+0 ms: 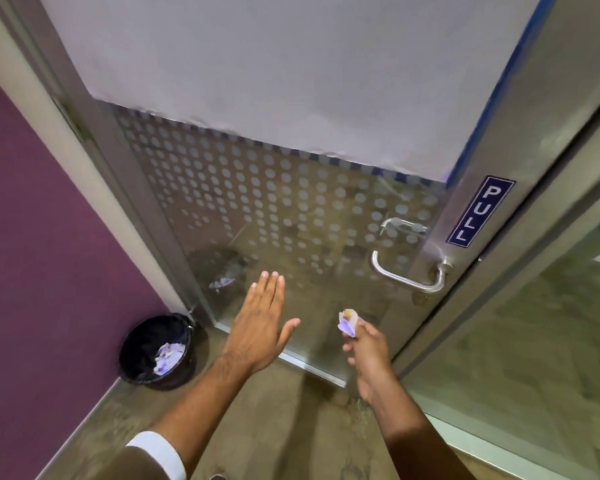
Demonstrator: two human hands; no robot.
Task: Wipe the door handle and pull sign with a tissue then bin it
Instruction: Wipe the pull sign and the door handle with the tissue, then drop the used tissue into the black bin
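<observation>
A glass door fills the view, with a curved metal handle [407,276] on its right stile. Above the handle is a blue PULL sign [479,210] with white letters. My right hand [368,355] is below and left of the handle, pinching a small folded white tissue [348,323] in its fingertips. My left hand [262,322] is stretched out flat toward the lower glass, fingers together and thumb spread, holding nothing. A black bin [158,349] with crumpled tissues inside stands on the floor at lower left, in the corner by the purple wall.
A large white sheet [274,71] covers the upper glass, and a dotted frosted pattern runs below it. A fixed glass panel [534,358] flanks the door on the right. The purple wall [42,237] closes the left side. The floor is brownish.
</observation>
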